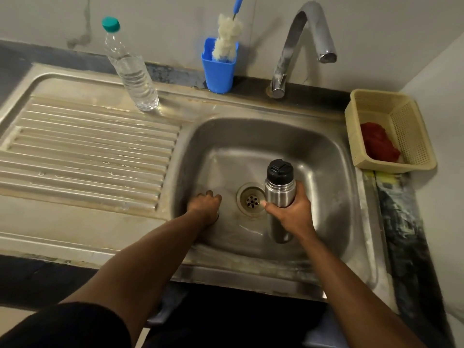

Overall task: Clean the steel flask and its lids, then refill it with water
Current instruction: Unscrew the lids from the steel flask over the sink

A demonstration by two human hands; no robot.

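The steel flask stands upright over the right side of the sink basin, with its black inner lid screwed on top. My right hand grips the flask around its middle. My left hand is down on the basin floor, left of the drain. Its fingers curl over a small lid, of which only a dark rim shows beneath the wrist.
A clear water bottle with a green cap stands on the drainboard. A blue cup holds a white bottle brush. The tap arches over the basin. A beige basket with a red cloth sits at the right.
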